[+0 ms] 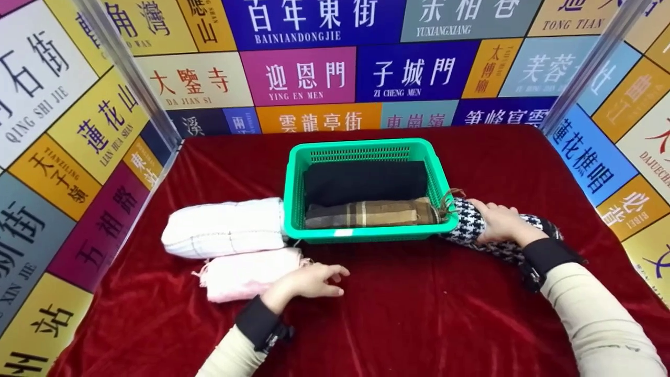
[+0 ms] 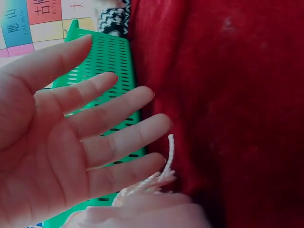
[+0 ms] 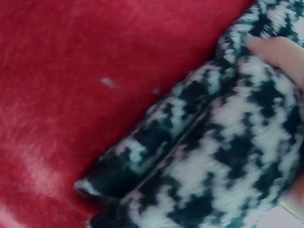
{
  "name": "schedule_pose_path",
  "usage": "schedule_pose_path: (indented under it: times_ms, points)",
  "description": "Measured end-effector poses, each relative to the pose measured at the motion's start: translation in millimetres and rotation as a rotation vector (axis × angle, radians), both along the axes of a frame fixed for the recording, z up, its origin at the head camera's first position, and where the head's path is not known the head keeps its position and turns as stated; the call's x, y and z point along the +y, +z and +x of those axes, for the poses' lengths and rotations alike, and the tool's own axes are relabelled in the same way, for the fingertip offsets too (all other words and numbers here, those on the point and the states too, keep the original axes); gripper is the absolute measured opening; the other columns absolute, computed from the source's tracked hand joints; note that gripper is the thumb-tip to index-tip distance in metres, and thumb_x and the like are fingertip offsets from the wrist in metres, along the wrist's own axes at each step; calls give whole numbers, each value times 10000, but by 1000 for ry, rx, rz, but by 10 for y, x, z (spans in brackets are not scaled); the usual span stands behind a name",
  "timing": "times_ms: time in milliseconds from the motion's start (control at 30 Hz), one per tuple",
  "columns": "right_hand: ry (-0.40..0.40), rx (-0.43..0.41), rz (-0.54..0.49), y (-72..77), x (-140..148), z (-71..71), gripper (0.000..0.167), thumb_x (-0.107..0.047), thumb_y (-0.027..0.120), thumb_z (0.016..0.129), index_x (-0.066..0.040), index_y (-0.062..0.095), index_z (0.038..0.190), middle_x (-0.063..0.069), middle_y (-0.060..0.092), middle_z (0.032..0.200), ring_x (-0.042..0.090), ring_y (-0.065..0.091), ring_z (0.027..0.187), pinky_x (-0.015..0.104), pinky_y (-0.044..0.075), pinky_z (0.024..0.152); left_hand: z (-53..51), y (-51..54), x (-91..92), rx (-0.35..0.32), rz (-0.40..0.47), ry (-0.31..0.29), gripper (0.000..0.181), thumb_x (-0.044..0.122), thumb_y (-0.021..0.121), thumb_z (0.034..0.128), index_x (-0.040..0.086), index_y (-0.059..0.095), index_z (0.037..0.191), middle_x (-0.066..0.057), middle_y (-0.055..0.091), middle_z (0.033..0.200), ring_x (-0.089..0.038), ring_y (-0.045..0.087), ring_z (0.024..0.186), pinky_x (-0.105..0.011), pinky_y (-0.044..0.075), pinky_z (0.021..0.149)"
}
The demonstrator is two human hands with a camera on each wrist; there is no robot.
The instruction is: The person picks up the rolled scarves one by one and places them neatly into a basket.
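Note:
On the right of the head view, my right hand (image 1: 500,222) grips a rolled black-and-white houndstooth scarf (image 1: 468,225) beside the basket. The right wrist view shows that scarf (image 3: 228,142) close up, with fingers (image 3: 278,54) on it. My left hand (image 1: 314,281) hovers near the right end of a folded pale pink scarf (image 1: 246,275); its fingers are spread and hold nothing, as the left wrist view of the hand (image 2: 80,123) confirms. A green basket (image 1: 366,234) holds a folded black cloth (image 1: 366,180) and a rolled brown plaid scarf (image 1: 377,213).
A rolled white checked scarf (image 1: 225,228) lies left of the basket, behind the pink one. Dark red velvet cloth (image 1: 398,314) covers the table. Walls of colourful sign panels (image 1: 303,76) stand behind and at both sides, with clear corner posts (image 1: 133,73).

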State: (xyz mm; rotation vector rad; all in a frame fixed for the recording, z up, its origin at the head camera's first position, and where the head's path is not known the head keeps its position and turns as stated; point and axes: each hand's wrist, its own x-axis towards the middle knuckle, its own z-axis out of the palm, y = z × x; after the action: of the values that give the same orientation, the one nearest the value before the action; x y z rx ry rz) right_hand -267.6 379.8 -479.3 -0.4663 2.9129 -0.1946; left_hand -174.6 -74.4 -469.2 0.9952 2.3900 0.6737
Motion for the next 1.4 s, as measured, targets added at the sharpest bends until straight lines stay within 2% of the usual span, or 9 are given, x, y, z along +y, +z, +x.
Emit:
schedule_pose_path:
  times_ms: [167, 333, 533, 800, 933, 1067, 1200, 1333, 1400]
  points:
    - [55, 73, -55, 12, 53, -22, 797, -249, 737, 608, -90, 382, 1303, 251, 587, 1035, 407, 568, 923, 553, 433, 717, -16, -13, 8, 5, 52, -13, 403, 217, 598, 871, 29, 526, 1220, -163, 645, 1068, -276, 618, 969, -349, 472, 845]
    - [94, 88, -63, 146, 42, 43, 727, -251, 739, 622, -106, 434, 1266, 228, 610, 1037, 380, 588, 921, 537, 449, 714, -18, 9, 15, 14, 80, -4, 400, 210, 593, 875, 25, 523, 1223, -171, 642, 1072, -278, 626, 956, -354, 481, 834]
    - [162, 91, -58, 390, -18, 249, 751, -229, 771, 576, -107, 472, 1254, 173, 618, 1017, 320, 595, 906, 495, 457, 727, -2, 29, 13, 12, 96, 15, 408, 199, 589, 877, 21, 513, 1236, -175, 634, 1089, -292, 620, 971, -380, 473, 852]
    - [372, 185, -37, 700, -114, 662, 726, -348, 821, 552, -153, 558, 1200, 27, 626, 925, 190, 587, 812, 385, 464, 646, -4, 40, 28, 28, 116, 35, 402, 198, 579, 884, 33, 509, 1243, -154, 640, 1090, -271, 630, 960, -364, 479, 838]
    - [475, 209, -79, 897, -308, 824, 710, -372, 814, 566, -195, 564, 1207, -57, 619, 939, 128, 582, 828, 344, 464, 662, -44, 59, 31, 46, 135, 53, 397, 201, 576, 887, 30, 510, 1240, -154, 639, 1089, -278, 625, 960, -377, 476, 832]
    - [619, 186, -201, 1108, -568, 935, 704, -305, 797, 608, -219, 528, 1253, -97, 599, 1011, 94, 571, 884, 338, 472, 721, -74, 76, 62, 47, 204, 71, 402, 210, 557, 905, 6, 502, 1247, -186, 621, 1108, -298, 603, 999, -395, 460, 866]
    - [770, 155, -320, 1250, -892, 1020, 672, -322, 762, 674, -206, 503, 1282, -89, 587, 1087, 102, 563, 940, 330, 469, 763, -82, 77, 116, 34, 253, 101, 403, 254, 520, 929, 23, 500, 1258, -177, 613, 1129, -285, 585, 1039, -401, 443, 897]
    - [880, 119, -342, 1186, -1273, 1053, 627, -403, 705, 731, -202, 494, 1286, -69, 589, 1050, 107, 565, 920, 314, 470, 755, -80, 78, 166, 21, 264, 136, 382, 287, 473, 949, 64, 514, 1256, -126, 623, 1133, -231, 589, 1036, -380, 445, 897]
    - [869, 88, -285, 1082, -1468, 1067, 643, -425, 701, 719, -225, 485, 1291, -67, 579, 999, 96, 559, 888, 306, 468, 739, -82, 68, 184, 26, 262, 160, 373, 303, 443, 960, 79, 530, 1246, -93, 622, 1145, -206, 584, 1044, -361, 443, 898]
